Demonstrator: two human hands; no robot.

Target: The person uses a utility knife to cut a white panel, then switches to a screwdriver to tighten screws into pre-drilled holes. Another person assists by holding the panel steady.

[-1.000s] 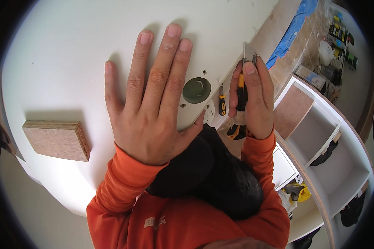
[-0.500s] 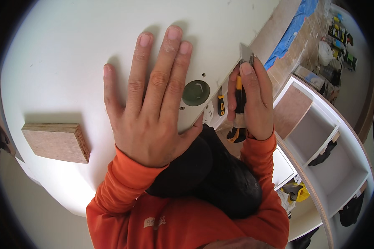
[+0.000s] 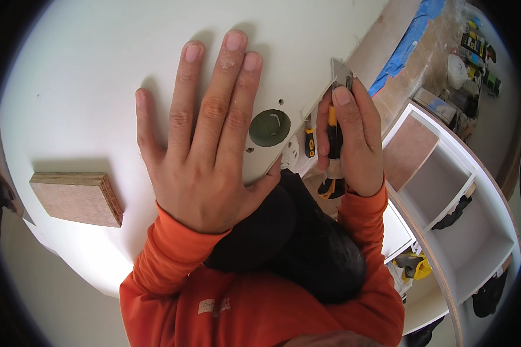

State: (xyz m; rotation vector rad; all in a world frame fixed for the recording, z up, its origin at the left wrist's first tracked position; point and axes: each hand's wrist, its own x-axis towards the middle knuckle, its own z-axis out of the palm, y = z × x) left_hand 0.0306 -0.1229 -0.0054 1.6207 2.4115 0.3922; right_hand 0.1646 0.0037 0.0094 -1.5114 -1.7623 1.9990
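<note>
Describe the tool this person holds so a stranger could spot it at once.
Start at the big white panel and follow its right edge to the person's right hand. In it is a tool with a yellow-and-black grip and a flat metal blade. Another yellow-and-black handle shows left of that hand, but only this tool is held.

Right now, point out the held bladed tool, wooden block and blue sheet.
Bladed tool (image 3: 334,134): head view, on its handle.
Wooden block (image 3: 72,199): head view, broad face.
Blue sheet (image 3: 408,47): head view, middle stretch.
</note>
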